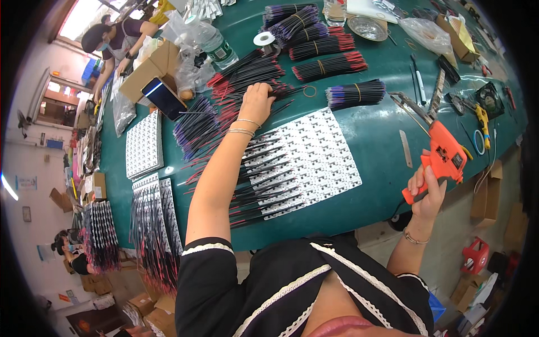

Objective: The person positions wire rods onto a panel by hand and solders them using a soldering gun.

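The loose heap of black-and-red wires (247, 76) lies toward the far side of the green counter (376, 135), and the left hand (255, 104) rests on it, fingers curled down into the strands as if pinching some, though the fingertips are hidden among them. Just nearer sits a white panel of small circuit boards (314, 154); its left part already carries rows of wires, while the right part is bare, so the work looks roughly half done. The right hand (426, 191) is closed around the handle of an orange glue gun (443, 157), held off the counter's near edge. Banded wire bundles (328, 64) wait farther back, and finished panels (151, 219) stack at the left. The counter's far end bends away and its small tools are hard to make out
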